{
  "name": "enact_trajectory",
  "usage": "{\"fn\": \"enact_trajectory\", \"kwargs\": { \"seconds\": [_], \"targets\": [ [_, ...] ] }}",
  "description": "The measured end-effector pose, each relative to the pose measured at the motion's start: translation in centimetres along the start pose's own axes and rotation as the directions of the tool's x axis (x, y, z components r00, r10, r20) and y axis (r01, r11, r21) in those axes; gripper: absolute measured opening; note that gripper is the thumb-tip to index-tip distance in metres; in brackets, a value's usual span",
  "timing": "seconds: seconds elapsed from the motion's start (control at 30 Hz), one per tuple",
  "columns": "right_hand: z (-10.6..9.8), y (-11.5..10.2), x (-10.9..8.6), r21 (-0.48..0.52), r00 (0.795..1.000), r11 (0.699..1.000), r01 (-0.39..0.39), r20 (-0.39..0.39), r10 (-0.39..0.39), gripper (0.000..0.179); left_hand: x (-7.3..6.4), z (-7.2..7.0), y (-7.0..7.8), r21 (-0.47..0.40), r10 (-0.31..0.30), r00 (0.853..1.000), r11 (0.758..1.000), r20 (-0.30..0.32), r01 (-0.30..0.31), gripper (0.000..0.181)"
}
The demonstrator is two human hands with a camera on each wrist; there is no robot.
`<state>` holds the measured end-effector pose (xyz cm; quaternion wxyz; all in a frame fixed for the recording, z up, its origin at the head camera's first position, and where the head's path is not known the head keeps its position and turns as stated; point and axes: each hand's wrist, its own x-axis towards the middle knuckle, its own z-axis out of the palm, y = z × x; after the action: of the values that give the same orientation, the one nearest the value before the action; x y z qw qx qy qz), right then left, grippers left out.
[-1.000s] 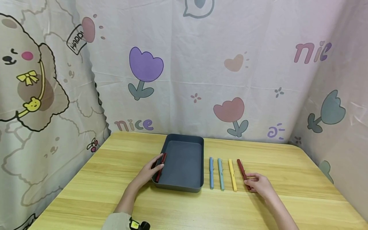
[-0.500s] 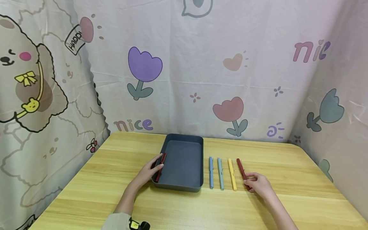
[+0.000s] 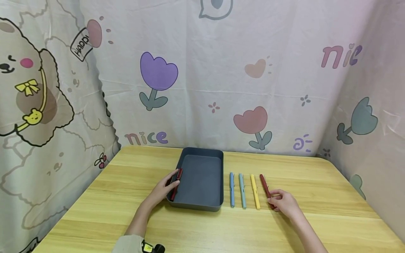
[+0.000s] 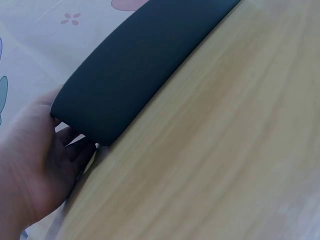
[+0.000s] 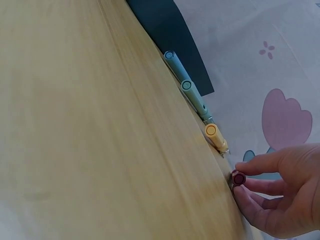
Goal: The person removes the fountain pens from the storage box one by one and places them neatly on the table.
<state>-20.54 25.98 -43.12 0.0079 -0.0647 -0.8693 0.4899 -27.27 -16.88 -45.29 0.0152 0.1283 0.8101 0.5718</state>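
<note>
A dark grey rectangular tray (image 3: 202, 181) stands on the table. My left hand (image 3: 159, 191) grips its left wall, the thumb over the rim and the fingers along the outer side (image 4: 74, 142). Inside, a red pen (image 3: 179, 173) lies along that wall, partly covered by the thumb. To the right of the tray lie a blue pen (image 3: 232, 189), a light green pen (image 3: 242, 189), a yellow pen (image 3: 255, 191) and a dark red pen (image 3: 264, 184), roughly side by side. My right hand (image 3: 284, 203) pinches the near end of the dark red pen between thumb and fingers (image 5: 260, 164).
The wooden table (image 3: 196, 232) extends around the tray and pens. A printed curtain (image 3: 205, 80) hangs behind it and at both sides. A black device with a yellow label (image 3: 148, 247) is strapped at the left sleeve.
The head view has shifted very slightly. Both hands, the tray and the pens keep their places.
</note>
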Motion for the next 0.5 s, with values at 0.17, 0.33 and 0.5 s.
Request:
{"fn": "enact_trajectory", "kwargs": {
  "seconds": [0.17,0.33,0.5],
  "targets": [
    [0.02,-0.05,-0.08,-0.002,1.000,1.000,0.007,-0.002,-0.007,0.036,0.02,-0.04,-0.08,-0.004,0.000,1.000,1.000,0.000,0.000,0.056],
    [0.00,-0.17,-0.17,-0.002,1.000,1.000,0.004,0.000,-0.004,0.037,0.07,-0.10,-0.19,-0.003,0.003,1.000,1.000,0.006,-0.003,0.056],
    [0.05,-0.12,-0.17,-0.004,1.000,1.000,-0.011,-0.005,0.011,0.037,0.02,-0.12,-0.16,-0.008,0.005,1.000,1.000,0.012,-0.005,0.057]
  ]
}}
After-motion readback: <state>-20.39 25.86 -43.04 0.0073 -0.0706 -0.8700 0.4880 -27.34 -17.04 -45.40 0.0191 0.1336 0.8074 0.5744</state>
